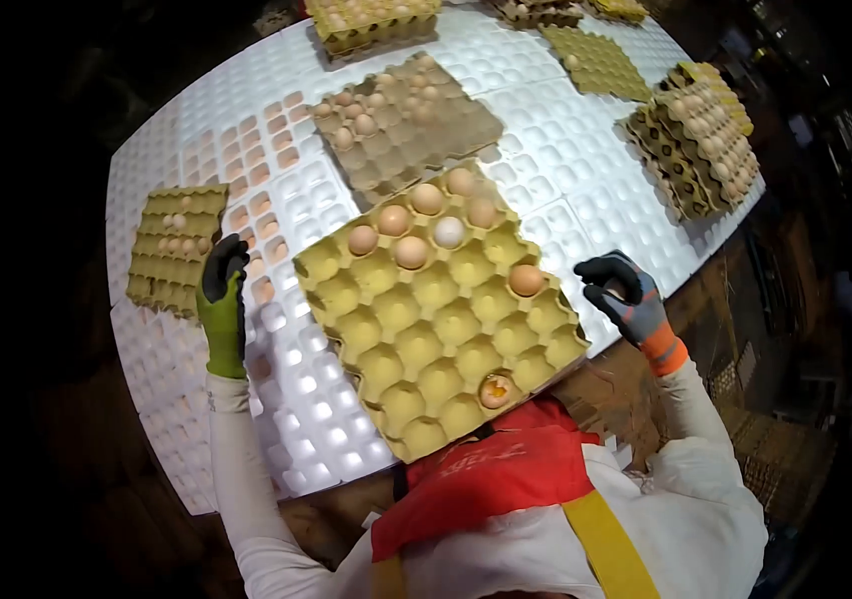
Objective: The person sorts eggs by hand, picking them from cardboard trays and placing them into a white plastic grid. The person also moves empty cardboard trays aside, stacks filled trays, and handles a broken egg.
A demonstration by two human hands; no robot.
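Note:
A yellow egg tray (416,344) is right in front of me, with several brown eggs and one whiter egg (449,233) towards its far end. A single brown egg (527,281) sits near its right side. Close to the near edge, a broken egg (496,391) shows its yolk. My left hand (223,304), in a green and black glove, has curled fingers beside a smaller-looking egg tray (151,265). Off the right edge of the front tray, my right hand (627,296), in a grey and orange glove, is curled around something pale that I cannot make out.
White dimpled sheets (306,454) cover the table, some pockets showing brownish. A greyish tray (386,170) with eggs lies behind the front one. Stacked egg trays stand at the right (705,145) and far side (371,35). Another tray (595,65) holds one egg.

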